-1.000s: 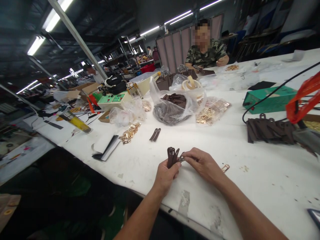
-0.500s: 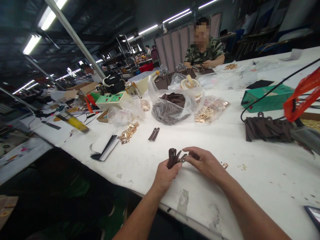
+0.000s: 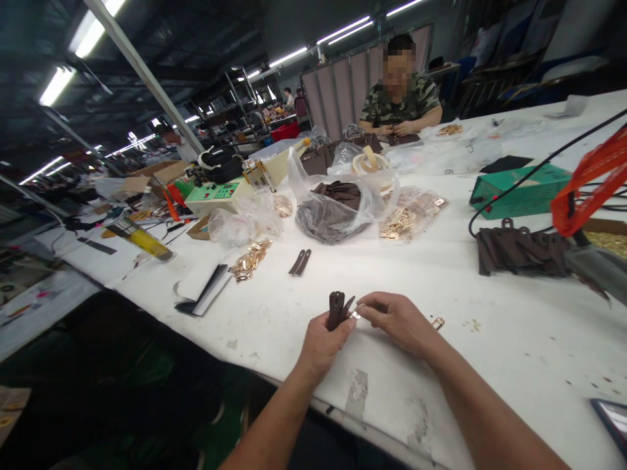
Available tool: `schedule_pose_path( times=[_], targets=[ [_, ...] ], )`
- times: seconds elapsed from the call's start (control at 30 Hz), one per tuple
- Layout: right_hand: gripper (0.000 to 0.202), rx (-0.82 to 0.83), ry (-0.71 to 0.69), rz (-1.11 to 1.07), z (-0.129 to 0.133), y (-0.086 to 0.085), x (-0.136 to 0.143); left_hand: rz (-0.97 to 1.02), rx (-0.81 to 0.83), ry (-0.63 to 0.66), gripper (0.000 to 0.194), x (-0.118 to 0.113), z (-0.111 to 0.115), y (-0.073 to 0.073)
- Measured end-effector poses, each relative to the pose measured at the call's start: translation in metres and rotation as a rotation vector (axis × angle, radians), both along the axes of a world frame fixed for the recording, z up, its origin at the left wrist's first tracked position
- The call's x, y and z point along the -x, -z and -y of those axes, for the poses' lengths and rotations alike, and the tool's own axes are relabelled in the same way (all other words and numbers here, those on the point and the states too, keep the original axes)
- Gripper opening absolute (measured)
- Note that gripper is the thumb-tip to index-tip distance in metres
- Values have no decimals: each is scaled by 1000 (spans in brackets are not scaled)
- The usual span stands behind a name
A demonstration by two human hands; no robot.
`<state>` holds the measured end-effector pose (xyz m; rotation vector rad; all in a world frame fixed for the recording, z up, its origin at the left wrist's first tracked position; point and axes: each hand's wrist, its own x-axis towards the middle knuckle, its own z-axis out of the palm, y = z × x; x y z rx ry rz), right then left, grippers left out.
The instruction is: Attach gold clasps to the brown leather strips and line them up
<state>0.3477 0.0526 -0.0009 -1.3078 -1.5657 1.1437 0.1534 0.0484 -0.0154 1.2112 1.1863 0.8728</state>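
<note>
A bundle of dark brown strap tabs (image 3: 336,309) with slotted rounded ends stands upright in my left hand (image 3: 319,346), whose fingers are closed round it. One tab leans out to the right, apart from the others. At my left thumb tip is a small shiny metal fitting (image 3: 356,314). My right hand (image 3: 398,321) pinches this fitting between thumb and fingertips, right beside the leaning tab. Behind my right wrist, partly hidden, a gold metal fitting (image 3: 439,322) lies on the white table (image 3: 274,313). Two loose brown tabs (image 3: 300,262) lie side by side beyond my hands.
Gold fittings are heaped (image 3: 251,260) to the left and fill a plastic bag (image 3: 414,212). Brown tabs fill another clear bag (image 3: 337,212). A tab pile (image 3: 519,251) lies right, before a green box (image 3: 519,189). A co-worker (image 3: 399,104) sits across the table.
My right fingers have drawn closer together on the metal fitting and shifted slightly down. The co-worker's head and hands have moved a little. The view has shifted slightly.
</note>
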Motion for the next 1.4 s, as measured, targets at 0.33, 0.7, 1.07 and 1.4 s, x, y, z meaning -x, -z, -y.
schedule_pose_path(
  times=[0.33,0.7,1.07,1.4],
  targets=[
    [25,134,1,-120,2,-3,0,-21,-11,6,31,1,-1,2],
    [31,225,171,-78,4,-1,25,-297,-405,-235,14,-7,16,8],
    [33,229,101,-34,-46,-15,32,-119,-373,-212,15,3,15,-2],
    [16,132,116,-16,-178,-4,96,145,-125,-309,40,17,3,3]
  ],
)
